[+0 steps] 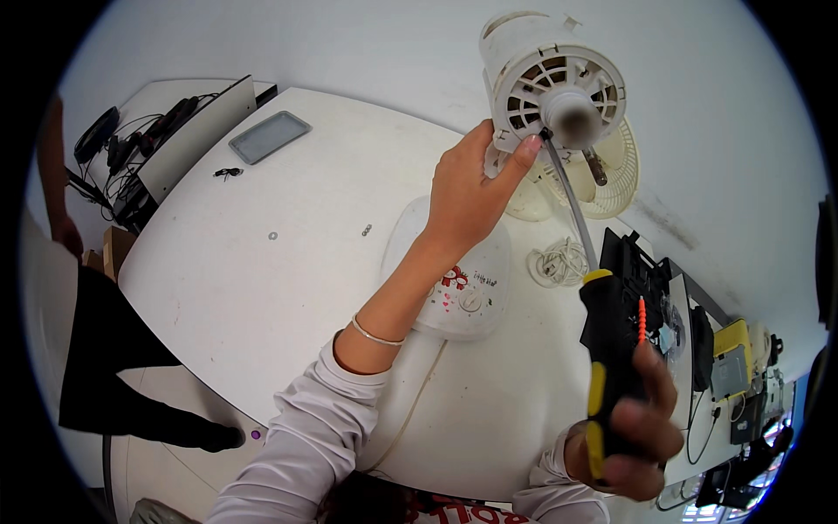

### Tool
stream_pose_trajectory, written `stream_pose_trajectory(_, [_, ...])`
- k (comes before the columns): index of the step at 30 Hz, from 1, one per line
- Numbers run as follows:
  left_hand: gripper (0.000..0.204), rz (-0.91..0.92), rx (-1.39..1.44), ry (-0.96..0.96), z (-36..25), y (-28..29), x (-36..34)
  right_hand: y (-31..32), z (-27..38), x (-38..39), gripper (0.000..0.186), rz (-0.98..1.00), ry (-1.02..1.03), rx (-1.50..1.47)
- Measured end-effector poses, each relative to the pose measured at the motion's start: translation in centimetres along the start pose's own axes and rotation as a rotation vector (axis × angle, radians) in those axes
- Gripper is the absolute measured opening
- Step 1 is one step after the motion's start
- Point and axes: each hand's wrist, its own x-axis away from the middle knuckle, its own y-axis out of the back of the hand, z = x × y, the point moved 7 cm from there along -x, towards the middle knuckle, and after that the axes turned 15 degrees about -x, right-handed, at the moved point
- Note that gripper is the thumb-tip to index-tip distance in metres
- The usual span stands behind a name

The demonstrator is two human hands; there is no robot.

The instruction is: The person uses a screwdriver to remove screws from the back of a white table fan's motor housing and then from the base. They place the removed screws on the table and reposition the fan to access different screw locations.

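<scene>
My left hand (pixel 467 188) grips the lower left of a white fan motor housing (pixel 515 39), with its thumb by the rim. My right hand (pixel 637 428) holds a long black-and-yellow screwdriver (pixel 601 314); its shaft runs up to a dark spot at the housing's lower rim, beside the left thumb. Whether the tip is seated in anything is too small to tell. A cream fan grille (pixel 615 192) sits behind the housing. Below are the white base (pixel 410 240) with a red cartoon print and a coiled white cord (pixel 550 266).
The white table (pixel 218 306) holds a grey tray (pixel 269 137), small metal parts (pixel 367 230) and a black tool case (pixel 621 253) at the right. Beyond are a desk with electronics (pixel 733 375) and, at the far left, a standing person (pixel 96 349) in dark trousers.
</scene>
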Motion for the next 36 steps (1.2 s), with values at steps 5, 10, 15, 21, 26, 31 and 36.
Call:
stream_pose_trajectory(5, [0.042, 0.014, -0.045, 0.029, 0.3, 0.8, 0.0, 0.1, 0.6, -2.6, 0.048, 0.11, -0.19, 0.072])
stream_pose_trajectory(10, [0.042, -0.006, -0.057, 0.008, 0.4, 0.3, 0.1, 0.1, 0.0, -1.7, 0.03, 0.173, -0.142, 0.164])
stream_pose_trajectory(15, [0.043, -0.008, -0.062, 0.01, 0.2, 0.2, 0.1, 0.6, 0.5, -0.7, 0.033, -0.057, -0.047, 0.328])
stream_pose_trajectory(21, [0.044, 0.02, -0.091, 0.023, 0.1, 0.3, 0.2, -0.4, 0.2, -2.0, 0.028, -0.004, -0.035, 0.308])
stream_pose_trajectory(26, [0.044, -0.015, -0.08, 0.001, 0.1, 0.6, 0.1, 0.4, 0.7, -1.5, 0.026, -0.003, -0.023, 0.302])
stream_pose_trajectory(31, [0.045, -0.012, -0.096, 0.006, 0.4, 0.5, 0.1, 0.8, 0.0, -1.9, 0.023, 0.07, -0.091, 0.245])
stream_pose_trajectory(36, [0.047, -0.012, -0.108, 0.002, 0.6, 0.4, 0.1, 1.3, 0.1, -1.2, 0.034, 0.024, -0.044, 0.332])
